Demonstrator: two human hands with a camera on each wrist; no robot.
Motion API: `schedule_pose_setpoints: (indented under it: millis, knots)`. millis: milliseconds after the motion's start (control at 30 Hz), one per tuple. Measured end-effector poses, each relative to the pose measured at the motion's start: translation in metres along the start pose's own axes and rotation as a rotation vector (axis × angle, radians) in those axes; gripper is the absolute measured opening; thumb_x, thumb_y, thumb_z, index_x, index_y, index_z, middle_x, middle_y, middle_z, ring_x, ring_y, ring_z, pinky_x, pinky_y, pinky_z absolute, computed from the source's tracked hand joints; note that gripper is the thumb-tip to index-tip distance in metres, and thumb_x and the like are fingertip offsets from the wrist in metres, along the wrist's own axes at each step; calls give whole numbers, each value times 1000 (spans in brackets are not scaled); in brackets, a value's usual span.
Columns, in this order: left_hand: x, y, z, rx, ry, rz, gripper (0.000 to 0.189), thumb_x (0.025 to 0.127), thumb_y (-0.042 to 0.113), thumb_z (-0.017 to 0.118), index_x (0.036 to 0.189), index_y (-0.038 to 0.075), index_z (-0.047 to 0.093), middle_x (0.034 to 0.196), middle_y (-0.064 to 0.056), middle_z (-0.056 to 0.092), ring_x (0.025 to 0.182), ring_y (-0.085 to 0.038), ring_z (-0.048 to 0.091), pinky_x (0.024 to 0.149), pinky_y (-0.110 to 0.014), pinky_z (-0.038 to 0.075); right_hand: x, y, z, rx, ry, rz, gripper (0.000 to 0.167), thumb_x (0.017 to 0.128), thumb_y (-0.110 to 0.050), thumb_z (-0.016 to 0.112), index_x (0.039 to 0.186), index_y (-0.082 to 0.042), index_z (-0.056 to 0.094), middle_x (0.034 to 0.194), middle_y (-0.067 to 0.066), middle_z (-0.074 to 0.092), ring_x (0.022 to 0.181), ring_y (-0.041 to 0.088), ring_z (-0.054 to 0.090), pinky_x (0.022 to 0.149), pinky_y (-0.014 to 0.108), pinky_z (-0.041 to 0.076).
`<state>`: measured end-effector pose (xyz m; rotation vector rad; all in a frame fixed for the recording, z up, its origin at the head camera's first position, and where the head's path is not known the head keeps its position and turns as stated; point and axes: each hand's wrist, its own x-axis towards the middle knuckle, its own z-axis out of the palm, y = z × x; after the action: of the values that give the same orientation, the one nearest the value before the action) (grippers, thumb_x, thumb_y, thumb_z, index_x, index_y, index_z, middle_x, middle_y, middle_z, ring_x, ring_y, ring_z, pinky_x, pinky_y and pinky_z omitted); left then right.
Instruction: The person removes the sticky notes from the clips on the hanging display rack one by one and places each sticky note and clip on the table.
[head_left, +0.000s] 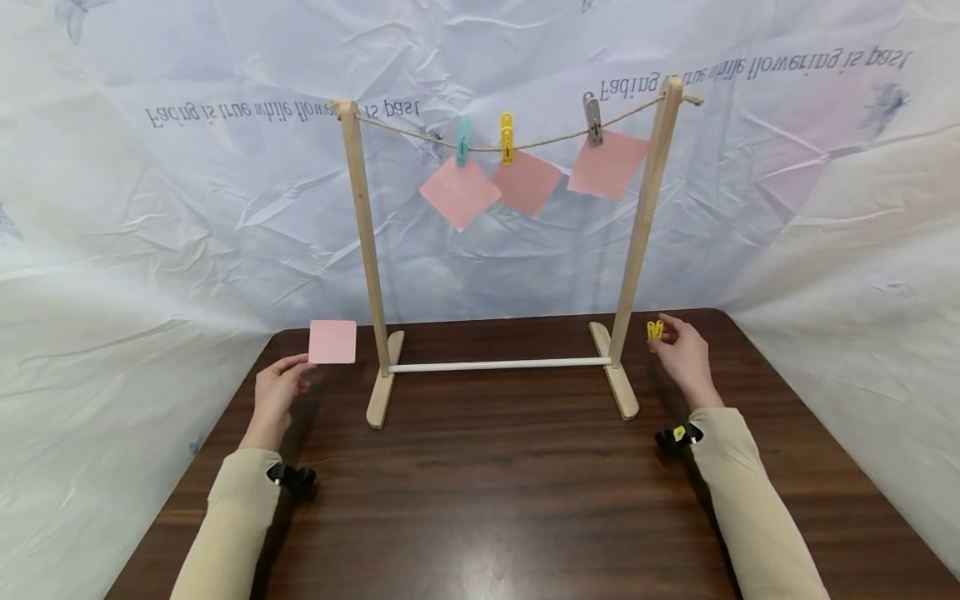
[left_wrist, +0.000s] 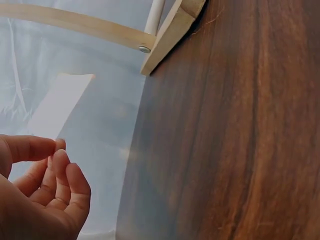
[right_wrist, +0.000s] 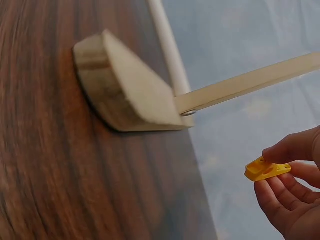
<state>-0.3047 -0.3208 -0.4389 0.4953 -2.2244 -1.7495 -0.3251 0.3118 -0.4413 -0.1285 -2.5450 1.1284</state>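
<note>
Left hand (head_left: 277, 390): pinches 1 pink paper square (head_left: 332, 342) near table (head_left: 480, 467) far-left corner. Right hand (head_left: 686, 355): pinches 1 yellow clothespin (head_left: 655, 331) near far-right corner.

I think I'm in a little test spot, kind of like a lab, but I can't tell what building it's in. Big wrinkly pale sheets (head_left: 480, 279) go around it at nine, twelve and three o'clock. The twelve o'clock one has funny flipped words (head_left: 283, 112) and small blue drawings (head_left: 887, 104). Inside is a dark wood table (head_left: 480, 467). Black cameras (head_left: 678, 437) sit on the person's arms at eight and four o'clock.
</note>
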Motion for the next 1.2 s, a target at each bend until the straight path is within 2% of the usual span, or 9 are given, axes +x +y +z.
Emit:
schedule_pose_setpoints:
  millis: [133,333,667,867,1033,1200]
  knots:
    - [5,-3,3,-11,-6,-9,36,98,14,67,127,-6,63,95,6,63,64,-8,62,70,-27,56,7,5,8,-20,-32,-10,54,96,-4,63,146,8,45,118,32,59,106,43,60,75,43,52]
    - [10,-6,5,20,-28,-39,36,99,14,64,130,-4,62,93,10,61,72,-11,63,74,-28,54,15,13,16,-48,-93,-15,53,97,-4,62,144,12,44,117,34,59,103,44,60,74,45,52]
    - [14,-14,4,101,-80,-69,38,103,16,58,136,-3,59,122,-12,58,81,-14,63,74,-28,49,24,22,23,-88,-164,54,50,98,-8,59,141,14,46,121,34,58,104,45,57,84,54,49]
    - [16,-20,6,127,-93,-72,37,103,13,53,134,-6,58,138,-20,51,79,-13,59,76,-31,45,25,25,28,-64,-187,105,49,100,-12,58,140,13,48,125,33,56,111,47,55,91,57,48]
    - [18,-22,8,136,-116,-67,38,102,11,53,133,-10,58,142,-25,48,77,-14,58,82,-36,45,26,26,30,-40,-184,148,50,99,-15,61,140,12,50,125,32,57,112,46,54,93,57,47]
    - [21,-20,12,146,-132,-65,38,102,10,54,134,-10,58,143,-25,48,81,-18,58,79,-34,49,29,27,31,-31,-194,167,51,99,-16,62,139,13,50,127,33,58,112,46,55,91,55,48]
